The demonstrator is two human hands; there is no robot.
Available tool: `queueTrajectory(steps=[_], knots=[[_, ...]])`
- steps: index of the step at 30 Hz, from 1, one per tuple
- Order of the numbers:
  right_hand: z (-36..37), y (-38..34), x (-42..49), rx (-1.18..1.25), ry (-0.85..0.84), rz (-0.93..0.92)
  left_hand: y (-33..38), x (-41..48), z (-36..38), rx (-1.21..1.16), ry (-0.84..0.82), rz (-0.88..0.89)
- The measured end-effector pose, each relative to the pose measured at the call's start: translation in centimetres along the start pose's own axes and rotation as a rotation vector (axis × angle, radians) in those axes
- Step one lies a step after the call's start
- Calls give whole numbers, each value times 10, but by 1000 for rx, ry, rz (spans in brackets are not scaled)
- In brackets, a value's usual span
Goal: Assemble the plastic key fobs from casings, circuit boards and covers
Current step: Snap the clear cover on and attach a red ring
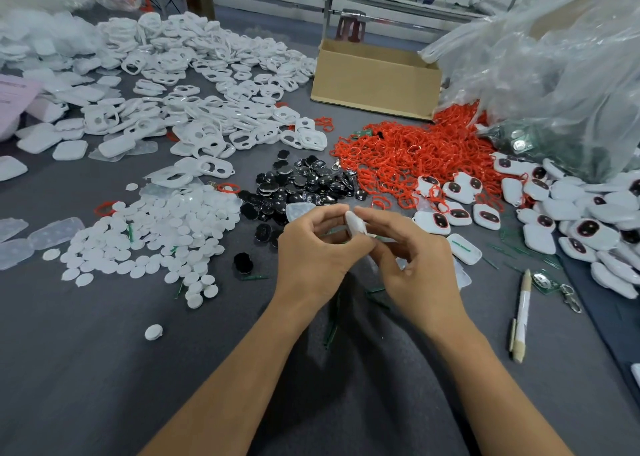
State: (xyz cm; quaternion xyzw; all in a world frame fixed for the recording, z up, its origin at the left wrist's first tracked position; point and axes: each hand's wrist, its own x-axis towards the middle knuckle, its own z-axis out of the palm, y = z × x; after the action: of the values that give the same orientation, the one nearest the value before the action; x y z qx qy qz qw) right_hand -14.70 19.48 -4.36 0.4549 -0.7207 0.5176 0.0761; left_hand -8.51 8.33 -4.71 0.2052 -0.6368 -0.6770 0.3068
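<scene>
Looking down on a grey table [104, 369] filling the whole frame. Heaped over the upper right, clear plastic bags [554, 74]. Spread across the upper left, a broad pile of white casings [207, 74]. Right of centre, a tangle of red rings [398, 154], reaching up to a cardboard box [377, 81] at upper centre. Along the right edge, finished fobs [588, 230], white with dark windows. Left of centre, a scatter of white discs [156, 233]; just right of them, a smaller heap of black covers [304, 185].

Just below centre, two bare forearms rising from the bottom edge, hands brought together above the table. Left hand [311, 251] half closed, fingers curled, forefinger and thumb stretched toward the right hand. Right hand [415, 258] curled likewise, forefinger laid across the top. Pinched between the fingertips of both, one small white casing [355, 221], held edge-on in the air, just in front of the covers in the frame. Other fingers loosely bent, holding nothing. Inside of the casing hidden by the fingers.

At lower right, a white pen [522, 313] lying on the table, and just right of it a small metal clip [571, 298].
</scene>
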Motion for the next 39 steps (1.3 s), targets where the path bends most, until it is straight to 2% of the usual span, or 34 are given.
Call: queueTrajectory(steps=[13, 21, 34, 39], knots=[[-2, 5, -2, -21, 26, 65, -3, 1, -3, -68, -63, -17], [-1, 9, -4, 21, 51, 120, -4, -2, -2, -62, -30, -23], [4, 5, -6, -139, 88, -35, -5, -4, 0, 23, -5, -5], [5, 4, -6, -148, 61, -26, -2, -6, 1, 34, 5, -7]])
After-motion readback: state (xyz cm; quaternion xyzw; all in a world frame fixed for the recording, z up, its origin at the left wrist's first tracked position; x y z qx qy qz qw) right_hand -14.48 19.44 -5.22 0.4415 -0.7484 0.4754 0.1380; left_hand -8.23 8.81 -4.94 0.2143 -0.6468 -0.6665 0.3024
